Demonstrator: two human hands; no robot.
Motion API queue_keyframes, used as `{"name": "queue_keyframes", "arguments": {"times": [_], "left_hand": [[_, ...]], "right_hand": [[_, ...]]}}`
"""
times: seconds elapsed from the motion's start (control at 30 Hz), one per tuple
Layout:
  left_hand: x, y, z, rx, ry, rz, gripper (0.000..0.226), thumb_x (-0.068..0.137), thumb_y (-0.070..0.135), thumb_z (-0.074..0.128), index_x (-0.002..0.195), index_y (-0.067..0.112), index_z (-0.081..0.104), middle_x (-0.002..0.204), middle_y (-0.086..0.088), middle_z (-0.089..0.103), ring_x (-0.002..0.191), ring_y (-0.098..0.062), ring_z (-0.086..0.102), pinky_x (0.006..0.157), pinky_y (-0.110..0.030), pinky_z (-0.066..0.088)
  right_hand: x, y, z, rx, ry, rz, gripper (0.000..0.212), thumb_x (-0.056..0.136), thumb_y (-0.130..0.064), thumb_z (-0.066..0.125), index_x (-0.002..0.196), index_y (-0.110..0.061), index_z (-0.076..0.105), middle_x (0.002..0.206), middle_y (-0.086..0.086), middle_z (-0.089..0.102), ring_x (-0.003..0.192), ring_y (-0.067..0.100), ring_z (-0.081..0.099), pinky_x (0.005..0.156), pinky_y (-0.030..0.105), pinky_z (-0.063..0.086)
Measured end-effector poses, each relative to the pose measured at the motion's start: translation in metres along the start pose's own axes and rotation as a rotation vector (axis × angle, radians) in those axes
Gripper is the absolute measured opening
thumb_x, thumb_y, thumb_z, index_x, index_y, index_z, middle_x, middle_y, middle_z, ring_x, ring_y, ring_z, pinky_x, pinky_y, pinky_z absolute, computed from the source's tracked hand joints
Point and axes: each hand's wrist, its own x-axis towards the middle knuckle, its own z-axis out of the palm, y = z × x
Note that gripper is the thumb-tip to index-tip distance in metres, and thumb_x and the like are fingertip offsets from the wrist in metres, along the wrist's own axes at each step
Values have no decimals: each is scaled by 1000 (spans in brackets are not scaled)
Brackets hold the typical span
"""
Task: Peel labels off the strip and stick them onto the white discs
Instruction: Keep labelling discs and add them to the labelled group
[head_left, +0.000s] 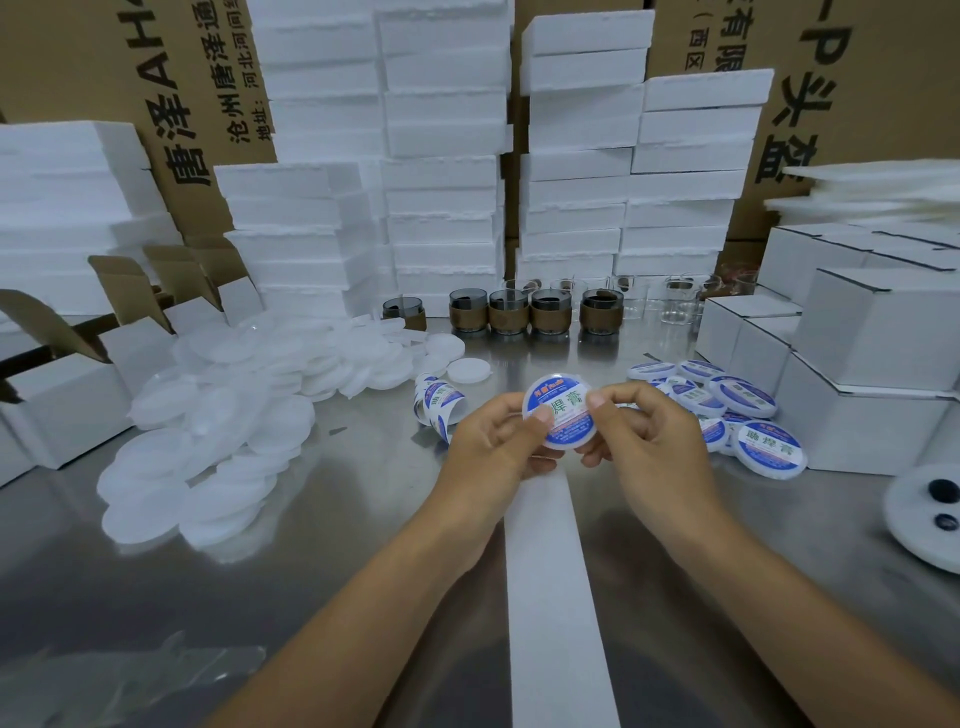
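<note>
Both hands hold one white disc (563, 410) above the steel table, a round blue-rimmed label on its face. My left hand (498, 441) grips its left edge with the thumb pressed on the label. My right hand (639, 436) pinches its right edge, thumb on top. The label strip (436, 408) curls on the table just left of my left hand, and its bare white backing (550, 587) runs toward me between my forearms. A heap of plain white discs (249, 415) lies at the left. Labelled discs (737, 405) are piled at the right.
White cartons (857, 364) stand at the right and open-flapped ones (67, 395) at the left. Dark cups with brown sleeves (524, 312) and clear glasses (675, 301) line the back, before stacked foam blocks (441, 156). A white plate with dark knobs (930, 519) lies at the right edge.
</note>
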Motion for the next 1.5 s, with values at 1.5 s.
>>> {"name": "queue_keyframes", "arguments": {"times": [1.5], "left_hand": [[4, 2, -131, 1101, 654, 3, 30, 89, 5, 50, 117, 14, 56, 116, -9, 55, 113, -25, 47, 83, -30, 37]], "right_hand": [[19, 18, -56, -479, 236, 15, 6, 88, -15, 58, 94, -14, 60, 60, 2, 65, 61, 18, 62, 50, 16, 43]]}}
